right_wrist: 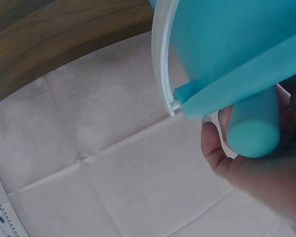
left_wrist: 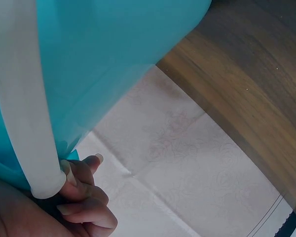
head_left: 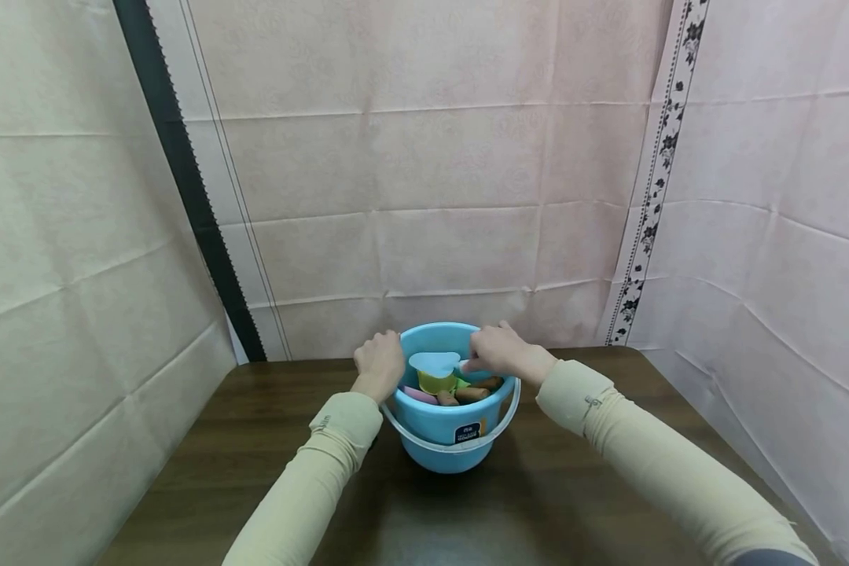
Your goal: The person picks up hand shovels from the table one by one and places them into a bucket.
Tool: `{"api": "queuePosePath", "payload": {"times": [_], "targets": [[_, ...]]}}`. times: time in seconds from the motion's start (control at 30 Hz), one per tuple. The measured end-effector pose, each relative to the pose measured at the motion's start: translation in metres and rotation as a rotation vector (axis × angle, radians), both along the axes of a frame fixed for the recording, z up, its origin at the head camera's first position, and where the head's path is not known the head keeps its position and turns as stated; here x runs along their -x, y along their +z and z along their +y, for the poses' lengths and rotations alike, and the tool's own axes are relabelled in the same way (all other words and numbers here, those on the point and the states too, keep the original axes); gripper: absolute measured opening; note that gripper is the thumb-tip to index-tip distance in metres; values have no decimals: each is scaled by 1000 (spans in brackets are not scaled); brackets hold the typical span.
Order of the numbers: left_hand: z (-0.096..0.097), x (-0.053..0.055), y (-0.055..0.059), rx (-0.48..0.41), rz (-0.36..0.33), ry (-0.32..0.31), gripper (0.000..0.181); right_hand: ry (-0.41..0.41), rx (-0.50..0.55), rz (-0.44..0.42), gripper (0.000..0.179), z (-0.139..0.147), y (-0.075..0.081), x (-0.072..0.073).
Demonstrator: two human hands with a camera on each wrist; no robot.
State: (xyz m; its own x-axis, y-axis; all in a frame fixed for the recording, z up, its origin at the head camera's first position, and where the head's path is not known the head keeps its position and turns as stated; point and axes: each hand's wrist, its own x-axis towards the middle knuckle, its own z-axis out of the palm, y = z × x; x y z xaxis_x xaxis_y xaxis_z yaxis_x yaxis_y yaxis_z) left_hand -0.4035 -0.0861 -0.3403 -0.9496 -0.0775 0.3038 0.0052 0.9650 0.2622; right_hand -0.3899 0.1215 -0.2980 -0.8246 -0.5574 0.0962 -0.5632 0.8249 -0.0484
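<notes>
A light blue bucket (head_left: 439, 420) with a white carrying handle (head_left: 446, 446) stands on the table. Its left rim is gripped by my left hand (head_left: 380, 365), whose curled fingers show beside the handle's end in the left wrist view. My right hand (head_left: 507, 351) is at the right rim and holds a blue round-ended handle (right_wrist: 254, 131); what it belongs to is hidden. Inside the bucket lie a light blue rounded piece (head_left: 435, 363), a yellow-green piece (head_left: 436, 384), a purple piece (head_left: 420, 395) and several brown pieces (head_left: 472, 395).
The brown wooden table (head_left: 283, 456) extends around the bucket. Pale creased cloth (head_left: 453, 157) hangs behind it and at both sides, with a dark strip (head_left: 191, 189) at the left and a flowered border (head_left: 658, 181) at the right.
</notes>
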Motion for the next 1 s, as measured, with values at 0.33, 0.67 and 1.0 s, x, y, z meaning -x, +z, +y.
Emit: {"api": "queuePosePath", "payload": {"times": [0.33,0.67,1.0], "targets": [[0,-1,2,12,-19,8,29,0,-32,-28,55,-11,-7,5],[0,-1,3,17,-7,-1,28,48,-42,-3,51,-13,-6,6],[2,-2,3,12,-17,2,29,11,-35,-25,52,-13,-11,9]]}}
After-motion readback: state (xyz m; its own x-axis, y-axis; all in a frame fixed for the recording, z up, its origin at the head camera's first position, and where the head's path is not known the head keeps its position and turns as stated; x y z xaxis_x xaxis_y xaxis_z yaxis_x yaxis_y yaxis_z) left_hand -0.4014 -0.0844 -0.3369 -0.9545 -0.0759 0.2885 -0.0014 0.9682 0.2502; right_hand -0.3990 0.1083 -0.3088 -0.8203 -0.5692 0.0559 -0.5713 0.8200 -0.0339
